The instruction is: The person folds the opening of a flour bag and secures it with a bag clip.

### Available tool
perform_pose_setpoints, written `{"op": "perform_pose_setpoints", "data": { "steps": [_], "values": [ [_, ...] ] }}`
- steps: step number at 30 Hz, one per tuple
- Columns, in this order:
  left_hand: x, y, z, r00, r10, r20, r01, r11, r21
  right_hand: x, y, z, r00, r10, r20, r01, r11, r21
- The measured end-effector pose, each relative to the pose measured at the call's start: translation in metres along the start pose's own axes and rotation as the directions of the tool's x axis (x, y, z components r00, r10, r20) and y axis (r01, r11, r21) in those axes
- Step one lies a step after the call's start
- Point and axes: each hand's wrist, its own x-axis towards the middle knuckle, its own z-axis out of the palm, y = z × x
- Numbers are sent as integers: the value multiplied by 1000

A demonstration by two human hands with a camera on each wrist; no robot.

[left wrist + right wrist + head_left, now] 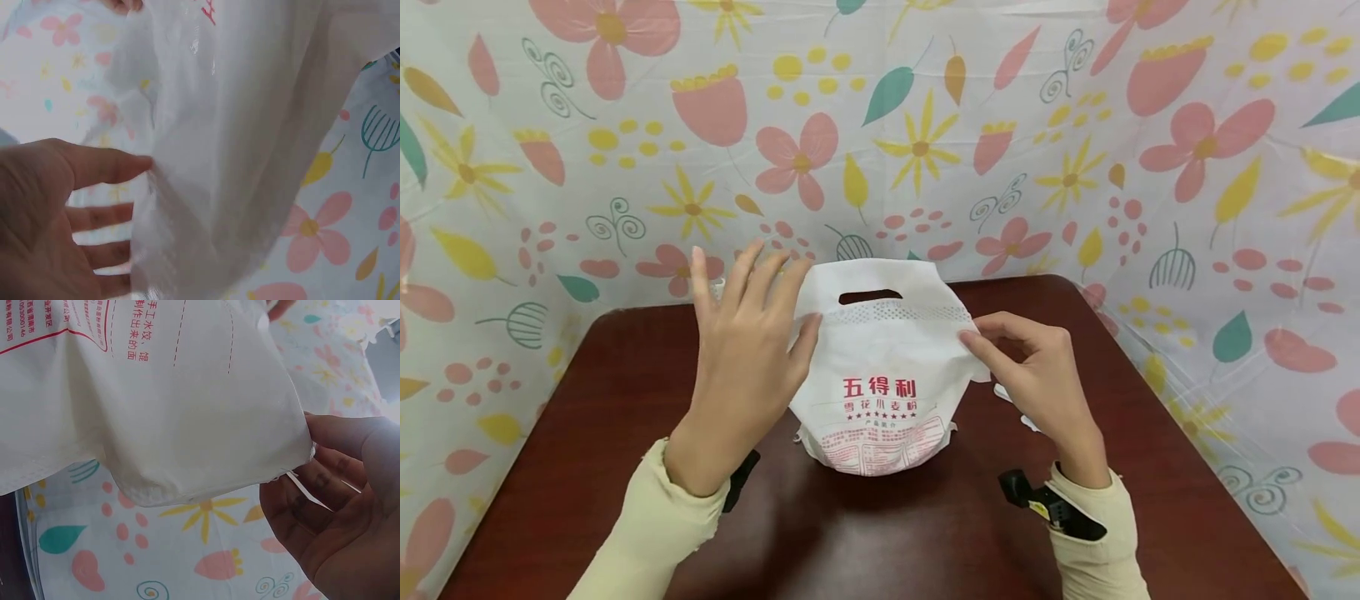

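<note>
A white flour bag with red Chinese lettering and a cut-out handle slot stands bulging on the table in the head view. My right hand pinches its right edge near the top; in the right wrist view the thumb and fingers meet at the bag's corner. On the other side is my left hand, its fingers spread and fairly straight. Its thumb touches the left edge of the bag in the left wrist view. What the bag holds is hidden.
The dark red-brown table runs under the bag. Small white pieces lie partly behind my right hand. A flower-patterned curtain encloses the table's back and sides.
</note>
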Motion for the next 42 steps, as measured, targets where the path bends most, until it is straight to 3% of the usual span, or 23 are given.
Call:
{"op": "perform_pose_setpoints", "data": {
  "steps": [5, 12, 20, 30, 38, 42],
  "values": [
    [10, 8, 7, 999, 22, 42, -22, 1000, 4, 1, -2, 0, 1000, -6, 2, 6, 1000, 5],
    [26, 20, 25, 991, 106, 85, -104, 994, -33, 0, 0, 0, 1000, 7, 4, -7, 1000, 15],
    [39, 30, 39, 973, 203, 112, -182, 968, -173, -1, -1, 1, 1000, 7, 12, -7, 1000, 9],
    [42, 29, 44, 966, 259, 19, -251, 951, -181, 1, -2, -1, 1000, -24, 9, 24, 1000, -16],
    [43, 25, 46, 960, 279, -32, -280, 941, -192, -2, -2, -10, 993, -6, 115, 10, 999, -32],
    [43, 25, 45, 954, 290, -71, -298, 934, -197, -2, 3, -7, 993, -11, 119, 14, 1000, -26]
  ]
}}
